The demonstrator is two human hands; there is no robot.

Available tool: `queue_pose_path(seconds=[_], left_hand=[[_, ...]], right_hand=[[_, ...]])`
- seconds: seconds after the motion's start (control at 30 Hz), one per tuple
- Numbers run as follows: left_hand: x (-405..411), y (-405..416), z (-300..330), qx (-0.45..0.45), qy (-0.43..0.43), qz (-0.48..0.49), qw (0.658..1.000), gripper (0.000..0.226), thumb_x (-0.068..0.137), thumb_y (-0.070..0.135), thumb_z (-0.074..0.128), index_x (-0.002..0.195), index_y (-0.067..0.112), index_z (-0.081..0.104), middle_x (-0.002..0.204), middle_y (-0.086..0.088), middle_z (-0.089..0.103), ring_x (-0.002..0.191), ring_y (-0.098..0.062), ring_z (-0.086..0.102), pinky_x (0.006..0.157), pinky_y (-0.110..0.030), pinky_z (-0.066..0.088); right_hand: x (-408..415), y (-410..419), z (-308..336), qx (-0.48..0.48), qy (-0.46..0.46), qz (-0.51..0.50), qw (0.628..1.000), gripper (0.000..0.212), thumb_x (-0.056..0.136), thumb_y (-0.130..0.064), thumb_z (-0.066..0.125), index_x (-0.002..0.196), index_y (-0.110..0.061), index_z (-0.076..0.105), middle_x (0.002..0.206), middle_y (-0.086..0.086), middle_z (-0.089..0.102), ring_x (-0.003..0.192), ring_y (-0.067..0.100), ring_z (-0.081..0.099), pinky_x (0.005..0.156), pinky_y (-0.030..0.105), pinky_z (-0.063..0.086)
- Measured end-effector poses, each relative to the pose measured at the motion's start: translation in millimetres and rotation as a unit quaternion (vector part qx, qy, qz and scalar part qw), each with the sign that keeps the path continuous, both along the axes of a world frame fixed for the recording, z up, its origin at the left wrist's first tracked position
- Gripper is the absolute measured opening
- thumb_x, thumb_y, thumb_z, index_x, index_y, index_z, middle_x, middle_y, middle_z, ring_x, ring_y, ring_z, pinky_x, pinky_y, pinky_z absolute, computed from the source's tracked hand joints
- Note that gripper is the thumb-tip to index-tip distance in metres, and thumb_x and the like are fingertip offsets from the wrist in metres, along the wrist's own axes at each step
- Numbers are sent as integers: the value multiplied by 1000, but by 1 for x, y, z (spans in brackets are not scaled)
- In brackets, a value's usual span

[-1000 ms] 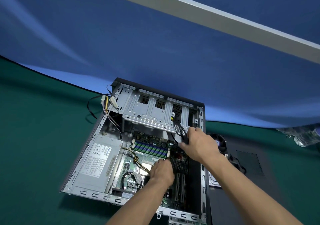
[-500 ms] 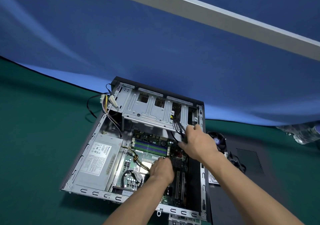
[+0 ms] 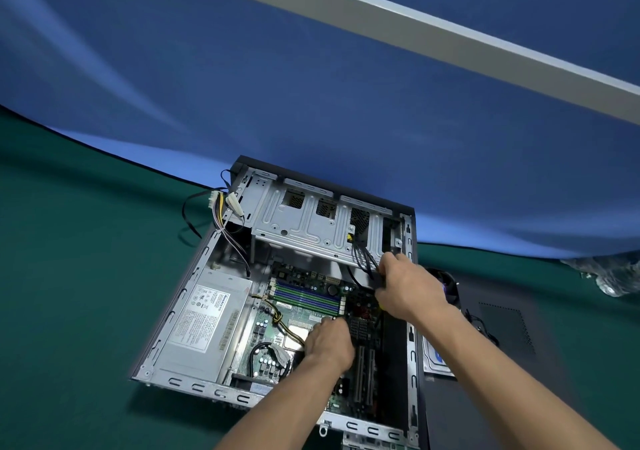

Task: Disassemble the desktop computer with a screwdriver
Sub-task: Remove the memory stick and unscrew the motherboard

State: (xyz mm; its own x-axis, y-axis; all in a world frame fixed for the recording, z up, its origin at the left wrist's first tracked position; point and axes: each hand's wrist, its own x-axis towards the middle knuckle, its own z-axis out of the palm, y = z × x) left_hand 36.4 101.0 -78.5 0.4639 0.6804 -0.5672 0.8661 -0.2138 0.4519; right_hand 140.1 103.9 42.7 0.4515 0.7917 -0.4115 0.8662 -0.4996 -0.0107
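Observation:
The open desktop case (image 3: pixel 412 339) lies on its side on the green table. Inside are the grey power supply (image 3: pixel 204 321), the metal drive cage (image 3: pixel 311 228) and the motherboard (image 3: pixel 304 294) with blue memory slots. My right hand (image 3: pixel 405 290) grips a bundle of black cables (image 3: pixel 362 259) that hang from the drive cage at the case's right side. My left hand (image 3: pixel 329 342) rests knuckles-up on the motherboard near the processor socket. Its fingertips are bent down and hidden. No screwdriver is plainly visible.
Loose wires with white plugs (image 3: pixel 221 204) hang over the case's far left corner. Right of the case lie a dark side panel (image 3: pixel 502 328), a cooling fan (image 3: pixel 446 283) and a hard drive (image 3: pixel 436 359). Clear crumpled plastic (image 3: pixel 616 276) sits far right. A blue backdrop rises behind.
My right hand has shifted slightly to the right while holding the black cables. My left hand stays in the same spot on the motherboard.

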Motion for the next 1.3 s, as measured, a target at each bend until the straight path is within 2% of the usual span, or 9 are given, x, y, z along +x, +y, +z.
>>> queue_pose_path(seconds=[0.17, 0.33, 0.43, 0.63, 0.77, 0.9, 1.03, 1.13, 1.3], left_hand=[[1, 0, 1, 3, -1, -1, 1000, 26, 88, 5, 52, 112, 7, 60, 116, -11, 57, 104, -29, 57, 84, -36, 49], [2, 1, -1, 9, -2, 3, 1000, 27, 88, 7, 51, 114, 7, 58, 118, -12, 55, 107, -30, 56, 86, -37, 47], [2, 0, -1, 17, -10, 0, 1000, 26, 87, 4, 50, 111, 7, 59, 116, -12, 56, 104, -29, 56, 85, -37, 48], [15, 1, 7, 34, -39, -1, 999, 23, 82, -5, 49, 96, 7, 62, 103, -11, 64, 96, -28, 62, 76, -34, 50], [26, 4, -2, 83, -87, -10, 993, 28, 78, -6, 54, 101, 10, 59, 131, -9, 40, 124, -28, 36, 103, -42, 33], [36, 6, -12, 146, -104, -64, 982, 8, 81, 7, 57, 83, 13, 61, 121, -8, 39, 120, -27, 33, 105, -35, 25], [46, 4, -25, 161, -88, -87, 979, 24, 84, 12, 56, 107, 11, 63, 137, -13, 35, 131, -28, 25, 115, -38, 10], [49, 4, -29, 172, -73, -101, 977, 26, 85, 16, 55, 109, 12, 63, 135, -12, 40, 126, -27, 30, 114, -38, 13], [49, 4, -35, 166, -69, -100, 979, 40, 88, 18, 48, 128, 13, 51, 143, -11, 35, 133, -28, 26, 116, -40, 8]], right_hand=[[2, 3, 5, -36, 10, -7, 999, 30, 89, -6, 45, 119, -10, 46, 123, 10, 45, 108, 35, 52, 80, 37, 44], [0, -2, 5, -48, -72, 10, 996, 29, 95, -20, 43, 122, -10, 42, 122, 12, 49, 104, 34, 57, 68, 34, 39], [2, -3, 4, -32, -44, 17, 998, 35, 89, -5, 45, 123, -9, 39, 123, 12, 44, 103, 35, 54, 68, 34, 37], [3, -2, 2, -27, -50, 14, 998, 26, 96, -15, 43, 121, -8, 41, 122, 15, 48, 103, 37, 56, 68, 34, 38], [3, -3, -1, -2, -19, 36, 999, 37, 86, -7, 52, 121, -10, 41, 122, 13, 43, 103, 37, 53, 73, 35, 38], [6, -10, -3, 29, -45, -2, 999, 24, 97, -24, 44, 117, -12, 43, 116, 12, 53, 98, 36, 58, 68, 35, 38], [9, -17, -4, 46, -6, 1, 999, 32, 87, -12, 53, 118, -14, 42, 118, 10, 44, 100, 35, 51, 71, 33, 36], [10, -20, -3, 55, -1, -13, 998, 23, 96, -30, 47, 111, -13, 46, 113, 7, 48, 96, 35, 56, 72, 35, 41], [4, -18, -4, 61, 19, -4, 998, 23, 88, -16, 51, 110, -15, 43, 114, 5, 43, 96, 32, 52, 68, 33, 37]])
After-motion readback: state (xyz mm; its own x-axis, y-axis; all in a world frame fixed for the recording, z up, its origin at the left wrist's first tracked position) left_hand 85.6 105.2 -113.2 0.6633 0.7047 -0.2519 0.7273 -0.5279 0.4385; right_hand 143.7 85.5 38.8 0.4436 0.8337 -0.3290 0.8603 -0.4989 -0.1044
